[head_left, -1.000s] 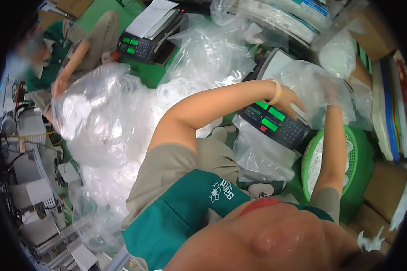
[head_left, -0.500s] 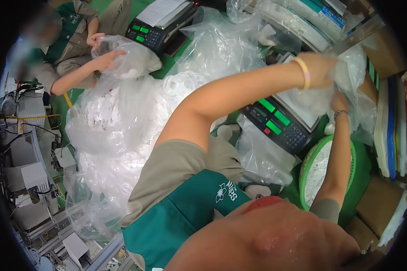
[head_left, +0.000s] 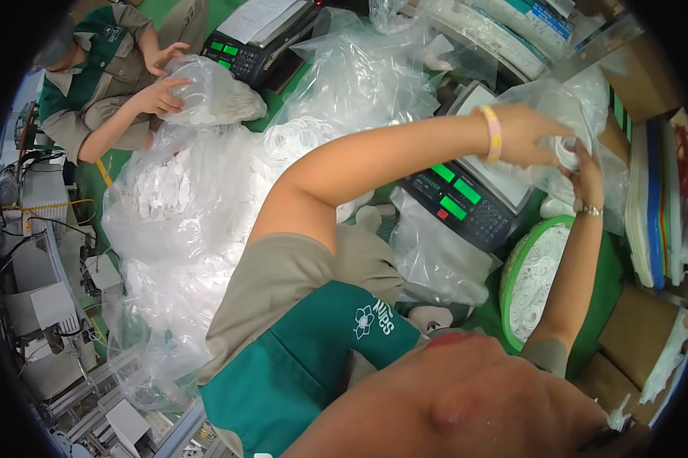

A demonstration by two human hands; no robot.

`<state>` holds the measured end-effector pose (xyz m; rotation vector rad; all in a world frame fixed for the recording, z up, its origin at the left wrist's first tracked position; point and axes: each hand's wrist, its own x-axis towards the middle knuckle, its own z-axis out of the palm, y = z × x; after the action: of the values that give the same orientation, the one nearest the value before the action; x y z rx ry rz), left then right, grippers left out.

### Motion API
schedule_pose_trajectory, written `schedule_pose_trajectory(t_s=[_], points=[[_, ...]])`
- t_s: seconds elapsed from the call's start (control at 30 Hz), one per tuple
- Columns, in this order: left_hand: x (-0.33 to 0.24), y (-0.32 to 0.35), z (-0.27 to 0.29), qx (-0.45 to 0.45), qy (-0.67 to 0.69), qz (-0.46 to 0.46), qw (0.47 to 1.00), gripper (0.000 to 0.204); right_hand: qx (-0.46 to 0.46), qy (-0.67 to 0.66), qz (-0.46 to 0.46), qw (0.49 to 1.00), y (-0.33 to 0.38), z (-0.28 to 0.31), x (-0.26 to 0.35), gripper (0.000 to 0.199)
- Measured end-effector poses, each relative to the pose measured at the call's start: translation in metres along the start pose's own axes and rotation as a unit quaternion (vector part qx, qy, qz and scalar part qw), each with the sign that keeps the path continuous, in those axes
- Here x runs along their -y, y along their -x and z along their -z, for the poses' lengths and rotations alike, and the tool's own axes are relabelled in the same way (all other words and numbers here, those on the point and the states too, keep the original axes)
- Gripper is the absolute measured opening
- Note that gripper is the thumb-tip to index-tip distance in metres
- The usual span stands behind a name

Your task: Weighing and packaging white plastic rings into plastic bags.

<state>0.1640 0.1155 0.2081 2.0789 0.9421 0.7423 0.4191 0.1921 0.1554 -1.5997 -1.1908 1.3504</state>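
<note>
My left hand (head_left: 521, 137), with a yellow-and-pink wristband, reaches across to the right above a digital scale (head_left: 466, 200). Its fingers are closed on a clear plastic bag (head_left: 539, 95). My right hand (head_left: 588, 182), with a metal bracelet, is raised opposite. Its fingers grip several thin white rings (head_left: 568, 154) at the bag, between both hands; exactly which fingers touch bag or rings is partly hidden. Below my right forearm stands a green basket (head_left: 510, 276) full of similar white rings.
A large clear bag of white pieces (head_left: 184, 221) lies to the left. At upper left a co-worker's hands (head_left: 163, 95) handle another filled bag (head_left: 214, 95) near a second scale (head_left: 245, 57). Cardboard boxes (head_left: 638, 336) and stacked coloured sheets (head_left: 653, 214) line the right. Machinery (head_left: 54, 305) stands far left.
The white rings now show between my hands, which were blurred with the bag before. My right hand has shifted slightly right and down. The co-worker's hands have moved on their bag.
</note>
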Motion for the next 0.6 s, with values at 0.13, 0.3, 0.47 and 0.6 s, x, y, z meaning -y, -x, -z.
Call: schedule_pose_trajectory(t_s=[0.13, 0.3, 0.47, 0.6], points=[[0.008, 0.021, -0.015, -0.047, -0.129, 0.048, 0.989, 0.055, 0.024, -0.154, 0.016, 0.988, 0.056, 0.001, -0.003, 0.025], [0.013, 0.053, -0.038, -0.053, 0.176, 0.082, 0.979, 0.08, 0.114, -0.184, 0.075, 0.973, 0.129, -0.032, -0.027, 0.017], [0.027, 0.084, -0.091, 0.049, 0.429, 0.198, 0.88, 0.052, 0.068, -0.086, 0.032, 0.993, 0.191, -0.091, -0.048, 0.022], [0.044, 0.106, -0.103, 0.073, 0.328, 0.245, 0.909, 0.031, 0.076, 0.067, 0.163, 0.981, 0.205, -0.114, -0.089, 0.019]])
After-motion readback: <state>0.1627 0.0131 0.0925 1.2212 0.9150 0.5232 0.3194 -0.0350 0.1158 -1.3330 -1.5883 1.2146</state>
